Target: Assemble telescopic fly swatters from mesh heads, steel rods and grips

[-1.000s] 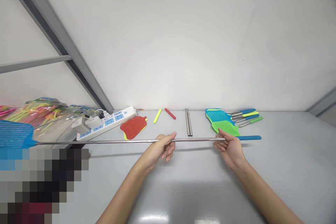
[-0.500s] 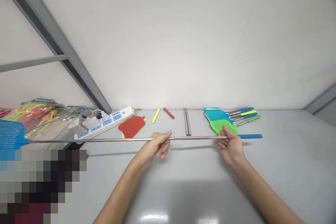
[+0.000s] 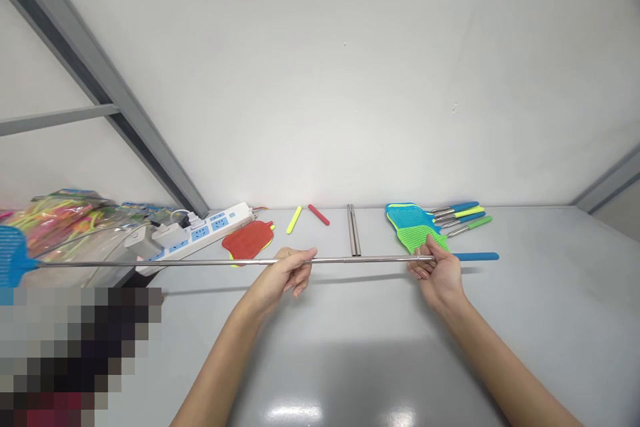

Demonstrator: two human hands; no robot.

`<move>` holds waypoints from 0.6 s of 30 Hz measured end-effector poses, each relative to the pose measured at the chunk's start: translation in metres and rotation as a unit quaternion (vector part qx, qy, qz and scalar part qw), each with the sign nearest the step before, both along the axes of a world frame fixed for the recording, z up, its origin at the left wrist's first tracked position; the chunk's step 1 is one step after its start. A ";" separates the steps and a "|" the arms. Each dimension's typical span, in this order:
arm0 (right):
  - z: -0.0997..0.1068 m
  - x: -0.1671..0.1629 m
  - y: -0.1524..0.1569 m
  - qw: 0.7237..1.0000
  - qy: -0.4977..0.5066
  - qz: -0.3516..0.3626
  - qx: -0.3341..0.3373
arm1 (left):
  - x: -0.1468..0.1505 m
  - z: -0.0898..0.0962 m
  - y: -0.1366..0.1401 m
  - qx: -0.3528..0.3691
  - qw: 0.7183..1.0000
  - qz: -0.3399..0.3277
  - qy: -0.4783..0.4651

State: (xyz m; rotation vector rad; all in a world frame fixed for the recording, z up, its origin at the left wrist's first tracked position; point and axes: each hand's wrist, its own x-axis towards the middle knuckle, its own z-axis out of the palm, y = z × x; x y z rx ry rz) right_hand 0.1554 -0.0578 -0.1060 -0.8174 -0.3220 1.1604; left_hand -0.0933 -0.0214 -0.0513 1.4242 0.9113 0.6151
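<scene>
A fly swatter (image 3: 210,263) with a long, extended metal rod lies level across both my hands above the table. Its blue mesh head (image 3: 14,255) is at the far left, cut off by the picture's edge, and its blue grip (image 3: 477,257) points right. My left hand (image 3: 285,275) holds the rod near its middle, thumb on top. Close to the blue grip, my right hand (image 3: 440,272) pinches the rod between thumb and fingers. Behind the right hand lies a green swatter head (image 3: 417,239), partly over blue and yellow ones.
Along the wall lie red and yellow swatter heads (image 3: 247,240), a yellow grip (image 3: 295,220), a red grip (image 3: 319,215) and metal rods (image 3: 353,230). Several swatter handles (image 3: 463,219) fan out at right. A power strip (image 3: 220,223) with plugs and bagged colourful items (image 3: 75,223) are at left.
My left hand has slid a little left along the rod, and the swatter's head has moved further left. The right hand keeps its pinch near the grip. The view has shifted slightly.
</scene>
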 end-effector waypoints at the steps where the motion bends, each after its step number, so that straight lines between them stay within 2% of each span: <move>1: 0.000 0.001 0.000 1.000 -0.002 0.004 0.003 | 0.000 0.000 0.000 0.002 1.000 0.002 0.002; 18: 0.001 0.006 0.001 1.000 -0.013 0.009 0.011 | -0.003 0.005 0.000 0.005 1.000 0.002 0.015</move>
